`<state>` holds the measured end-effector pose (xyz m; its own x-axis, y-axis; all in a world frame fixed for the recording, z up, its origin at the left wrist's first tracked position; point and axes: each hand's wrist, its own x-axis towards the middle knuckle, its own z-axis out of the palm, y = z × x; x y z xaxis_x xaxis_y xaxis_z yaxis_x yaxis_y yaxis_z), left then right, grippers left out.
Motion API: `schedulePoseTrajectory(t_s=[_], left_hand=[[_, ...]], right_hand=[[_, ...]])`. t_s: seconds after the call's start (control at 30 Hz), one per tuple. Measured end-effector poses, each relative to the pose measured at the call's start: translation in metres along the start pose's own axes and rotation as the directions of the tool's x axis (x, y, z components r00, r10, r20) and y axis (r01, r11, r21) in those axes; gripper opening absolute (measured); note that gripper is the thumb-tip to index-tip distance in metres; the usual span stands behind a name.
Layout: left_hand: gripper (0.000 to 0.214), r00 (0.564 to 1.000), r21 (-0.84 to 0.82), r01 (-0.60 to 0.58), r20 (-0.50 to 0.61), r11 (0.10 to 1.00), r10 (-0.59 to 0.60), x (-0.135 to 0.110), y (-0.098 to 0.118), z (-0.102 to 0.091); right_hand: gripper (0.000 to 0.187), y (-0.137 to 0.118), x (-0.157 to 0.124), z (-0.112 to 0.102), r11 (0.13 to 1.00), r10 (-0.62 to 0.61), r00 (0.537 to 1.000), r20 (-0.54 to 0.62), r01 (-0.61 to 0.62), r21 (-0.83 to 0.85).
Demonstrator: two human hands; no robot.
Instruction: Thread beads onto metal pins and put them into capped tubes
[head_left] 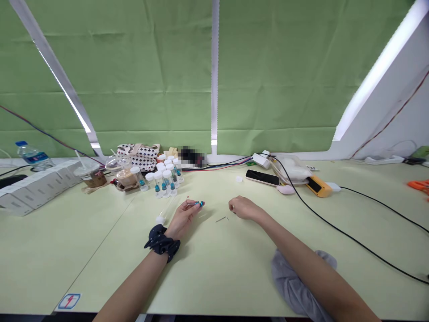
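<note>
My left hand (185,217) is closed in a pinch around a thin rod with a small shiny blue piece (201,204) at its end. A dark dotted scrunchie (162,243) circles that wrist. Beside the hand, a clear tube (168,206) lies on the table with its white cap (160,220) toward me. My right hand (244,208) rests low over the table with its fingers curled together; a small dark bit shows under them, too little to name. Between the hands lies a small L-shaped hex key (221,219).
Several white-capped clear vials (166,179) with blue pieces stand at the back left, near drink cups (90,174) and white boxes (43,185). A phone (262,177), a white cap (239,179), a yellow device (318,186) and a black cable (335,224) lie right. Grey cloth (290,279) lies under my right forearm.
</note>
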<state>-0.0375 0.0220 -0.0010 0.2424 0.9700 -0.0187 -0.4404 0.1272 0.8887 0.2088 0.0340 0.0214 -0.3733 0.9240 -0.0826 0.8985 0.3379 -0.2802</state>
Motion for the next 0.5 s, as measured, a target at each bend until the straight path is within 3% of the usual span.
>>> schedulePoseTrajectory(t_s=[0.07,0.13,0.23,0.3,0.5], left_hand=[[0.023,1.0,-0.02,0.001,0.001,1.0,-0.001,-0.001,0.001,0.002],[0.022,1.0,-0.029,0.004,0.001,1.0,-0.004,-0.002,0.001,0.003],[0.019,0.999,-0.009,0.021,0.024,1.0,-0.021,-0.003,0.002,0.006],[0.017,0.999,0.003,0.024,0.045,1.0,-0.024,-0.005,0.003,0.008],[0.02,0.999,0.032,0.005,0.039,0.999,-0.007,-0.007,-0.002,0.011]], right_hand=[[0.02,-0.002,0.002,-0.001,0.994,-0.031,0.998,-0.054,0.036,0.099],[0.019,-0.005,0.004,-0.002,0.945,-0.053,0.992,-0.114,0.086,0.315],[0.011,-0.015,0.004,-0.002,0.713,-0.063,0.984,-0.168,0.162,0.682],[0.017,-0.024,0.002,-0.001,0.534,-0.059,0.981,-0.184,0.187,0.824],[0.027,-0.049,0.001,0.008,0.131,0.027,0.988,-0.151,0.147,0.98]])
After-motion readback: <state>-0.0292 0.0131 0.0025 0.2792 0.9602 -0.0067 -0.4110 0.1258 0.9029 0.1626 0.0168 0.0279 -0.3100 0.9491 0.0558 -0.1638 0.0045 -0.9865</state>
